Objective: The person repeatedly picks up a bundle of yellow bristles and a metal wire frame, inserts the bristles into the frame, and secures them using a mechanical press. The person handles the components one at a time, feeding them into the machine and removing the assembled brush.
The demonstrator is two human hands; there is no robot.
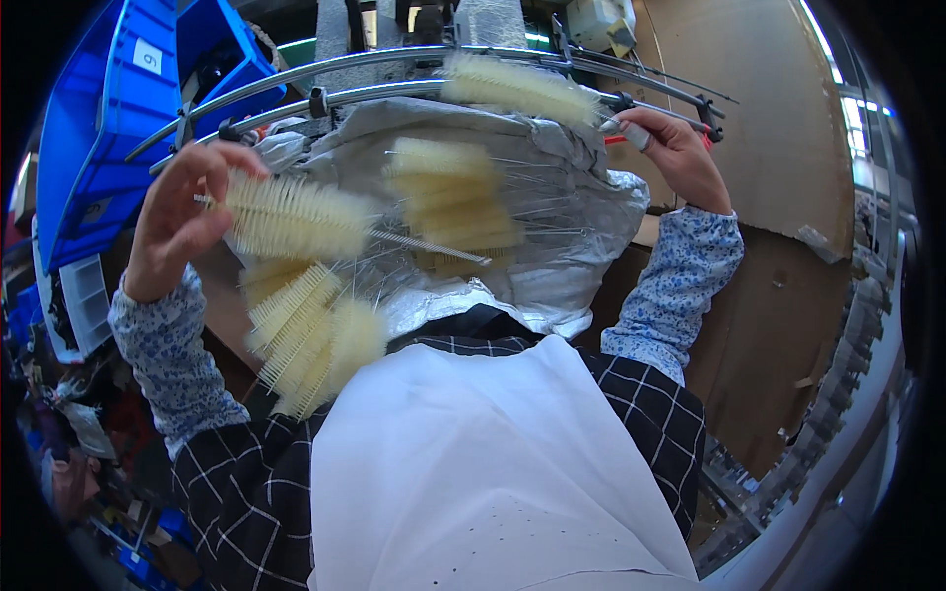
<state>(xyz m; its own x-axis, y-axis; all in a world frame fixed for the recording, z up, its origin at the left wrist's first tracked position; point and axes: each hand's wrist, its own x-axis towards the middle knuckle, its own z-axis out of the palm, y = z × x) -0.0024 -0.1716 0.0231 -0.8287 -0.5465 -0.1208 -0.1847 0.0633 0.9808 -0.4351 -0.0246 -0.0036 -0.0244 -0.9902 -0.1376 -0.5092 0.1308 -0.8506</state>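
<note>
My left hand point(175, 222) is closed at the outer end of a cream-bristled bottle brush point(301, 217), whose twisted wire stem points to the right. Over at the upper right, my right hand point(682, 163) pinches the wire stem of another bottle brush point(517, 89); its bristle head lies across the metal rails point(394, 91). White wrapping covers one of that hand's fingertips. Between the hands, a blurred pile of brushes point(458, 202) rests on a grey plastic sheet point(562, 261), wire stems toward the right. More brushes point(315, 340) are heaped below my left hand, close to my body.
Blue plastic bins point(123, 128) stand at the upper left beside the rail ends. Brown cardboard point(759, 128) covers the right side. Behind the rails are grey machine parts point(488, 25). A white apron point(483, 453) covers my lap.
</note>
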